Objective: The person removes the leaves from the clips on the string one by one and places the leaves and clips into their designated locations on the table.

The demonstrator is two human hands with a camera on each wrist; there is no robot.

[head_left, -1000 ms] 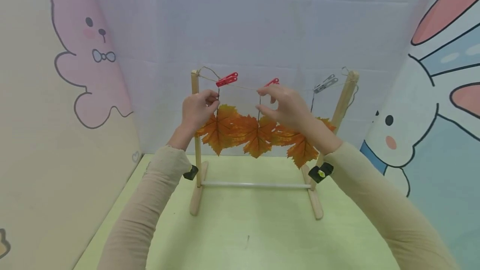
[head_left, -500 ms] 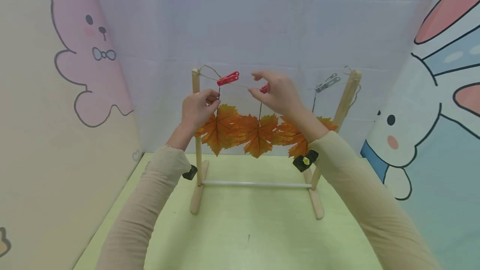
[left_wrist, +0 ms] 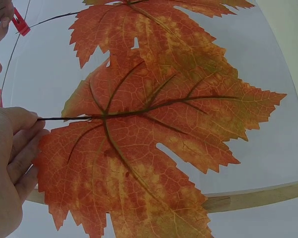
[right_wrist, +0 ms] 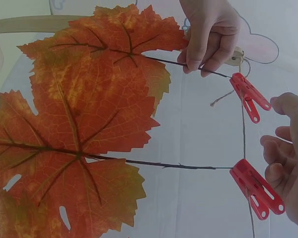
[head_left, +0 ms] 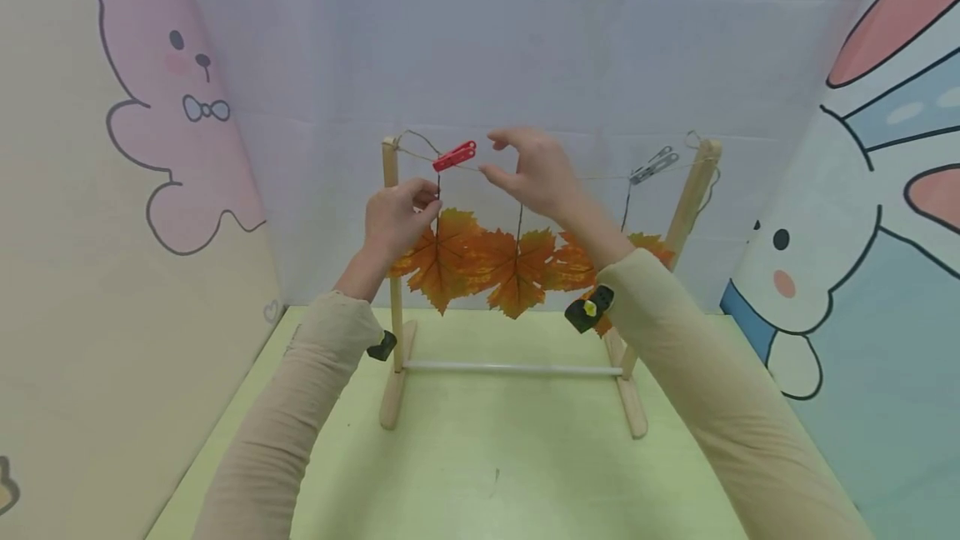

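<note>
My left hand (head_left: 393, 215) pinches the dark stem of the left orange maple leaf (left_wrist: 134, 114), just below a red clothespin (head_left: 454, 156) on the string. My right hand (head_left: 543, 173) is raised to the right of that clothespin, thumb and fingers apart with nothing between them. In the right wrist view its thumb or fingertip is very close to the clothespin's handle end; whether they touch I cannot tell. A second red clothespin (right_wrist: 258, 188) holds the middle leaf's stem (right_wrist: 179, 166); in the head view my right hand hides it. The middle leaf (head_left: 517, 273) hangs below.
A grey clothespin (head_left: 654, 165) holds a third leaf (head_left: 570, 265) at the right, partly behind my right forearm. The string runs between two wooden posts (head_left: 693, 198), (head_left: 397, 315) joined low down by a white rod (head_left: 510, 369). The stand rests on a pale green table (head_left: 450, 473).
My right hand has moved left and up, from the middle leaf's stem past the middle clothespin toward the left clothespin. My left hand stays at the left leaf's stem.
</note>
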